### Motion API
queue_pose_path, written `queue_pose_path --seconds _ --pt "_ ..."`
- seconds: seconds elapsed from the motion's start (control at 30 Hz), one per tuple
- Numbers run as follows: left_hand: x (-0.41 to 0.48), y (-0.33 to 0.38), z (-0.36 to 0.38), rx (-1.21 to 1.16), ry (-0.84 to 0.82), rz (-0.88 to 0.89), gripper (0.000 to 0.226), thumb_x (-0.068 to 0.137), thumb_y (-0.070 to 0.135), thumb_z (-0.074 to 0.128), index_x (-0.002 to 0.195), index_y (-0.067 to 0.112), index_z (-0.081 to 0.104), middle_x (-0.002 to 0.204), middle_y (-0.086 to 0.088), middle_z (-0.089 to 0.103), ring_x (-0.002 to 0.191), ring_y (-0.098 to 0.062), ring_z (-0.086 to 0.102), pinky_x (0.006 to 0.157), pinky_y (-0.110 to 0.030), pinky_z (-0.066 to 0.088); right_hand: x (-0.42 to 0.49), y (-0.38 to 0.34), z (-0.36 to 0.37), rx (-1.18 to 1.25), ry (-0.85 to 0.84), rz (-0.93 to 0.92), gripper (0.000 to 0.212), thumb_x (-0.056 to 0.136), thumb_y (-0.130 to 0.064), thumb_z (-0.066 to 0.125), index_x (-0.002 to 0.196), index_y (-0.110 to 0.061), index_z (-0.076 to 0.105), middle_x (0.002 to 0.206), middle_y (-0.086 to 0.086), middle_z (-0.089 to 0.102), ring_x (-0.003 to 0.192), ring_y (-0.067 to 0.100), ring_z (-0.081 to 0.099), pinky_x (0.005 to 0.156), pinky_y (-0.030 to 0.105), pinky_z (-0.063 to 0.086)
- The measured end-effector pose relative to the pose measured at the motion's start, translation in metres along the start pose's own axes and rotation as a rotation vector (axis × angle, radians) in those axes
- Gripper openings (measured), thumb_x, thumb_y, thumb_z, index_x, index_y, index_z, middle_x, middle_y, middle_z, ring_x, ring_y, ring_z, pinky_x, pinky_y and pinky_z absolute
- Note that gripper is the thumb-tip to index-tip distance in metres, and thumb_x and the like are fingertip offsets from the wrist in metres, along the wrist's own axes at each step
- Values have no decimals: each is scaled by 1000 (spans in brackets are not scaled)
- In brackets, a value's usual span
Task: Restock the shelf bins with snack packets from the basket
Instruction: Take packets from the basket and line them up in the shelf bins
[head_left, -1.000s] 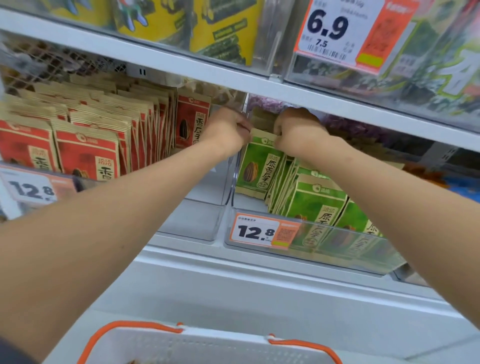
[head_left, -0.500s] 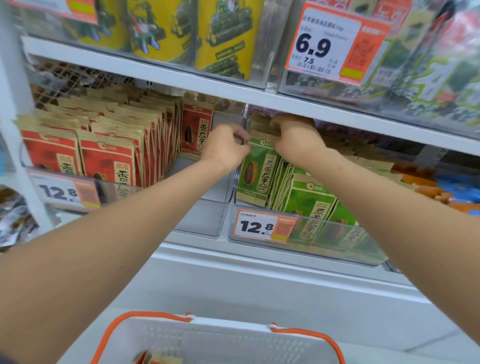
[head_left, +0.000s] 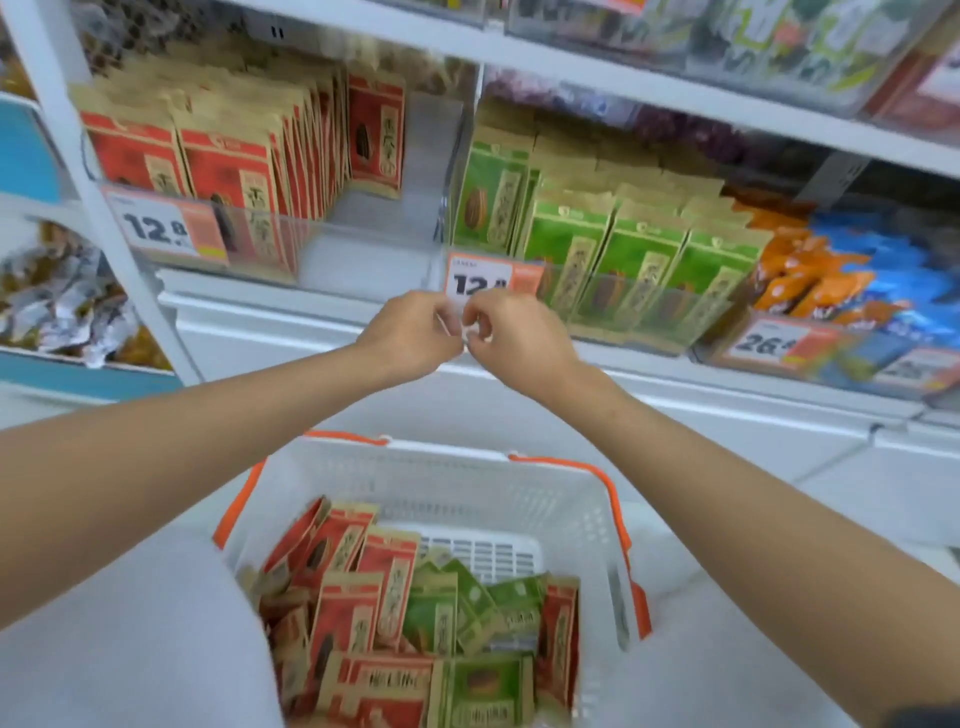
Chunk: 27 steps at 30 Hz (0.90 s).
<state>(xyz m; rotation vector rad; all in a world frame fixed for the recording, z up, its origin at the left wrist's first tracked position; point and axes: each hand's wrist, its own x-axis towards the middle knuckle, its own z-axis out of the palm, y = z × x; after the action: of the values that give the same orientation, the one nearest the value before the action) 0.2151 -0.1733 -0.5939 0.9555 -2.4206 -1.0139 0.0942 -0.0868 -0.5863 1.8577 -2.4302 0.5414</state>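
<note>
Both hands sit mid-frame, almost touching, just in front of the shelf's 12.8 price tag (head_left: 480, 280). Left hand (head_left: 408, 335) and right hand (head_left: 519, 338) each have the grip closed, fingers curled in, nothing visible in either. The snack packets (head_left: 345, 618) are piled red and green in the white basket (head_left: 587, 514) at the bottom centre, and the green bin (head_left: 639, 260) sits upper right, the red bin (head_left: 208, 171) upper left.
</note>
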Motion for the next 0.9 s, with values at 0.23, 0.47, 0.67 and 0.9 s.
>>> queue_pose_path --seconds 0.23,0.47,0.67,0.9 --pt "-47 -75 58 360 -532 -72 13 91 13 58 98 15 68 91 6 60 82 -14 54 69 -22 43 -92 43 126 220 -518 338 21 80 -7 59 96 -15 72 106 7 70 109 27 60 98 32 45" --pt "-56 -91 94 739 -869 117 22 96 26 51 117 26 58 117 6 58 102 -15 53 80 -28 40 -191 89 227 217 -862 688 33 91 -11 55 122 -2 60 126 15 61 112 27 60 92 34 50" --pt "-63 -100 100 767 -948 88 25 98 30 50 122 26 56 120 3 57 109 -19 54 88 -32 46 -234 78 278 425 -943 934 27 83 -13 68 108 -5 63 107 8 67 96 26 65 86 38 56" --pt "-53 -94 84 730 -839 62 27 97 29 52 123 25 58 124 5 58 110 -17 56 88 -31 46 -223 90 286 404 -860 1030 20 91 -13 60 73 -15 52 80 1 58 68 14 58 58 18 48"
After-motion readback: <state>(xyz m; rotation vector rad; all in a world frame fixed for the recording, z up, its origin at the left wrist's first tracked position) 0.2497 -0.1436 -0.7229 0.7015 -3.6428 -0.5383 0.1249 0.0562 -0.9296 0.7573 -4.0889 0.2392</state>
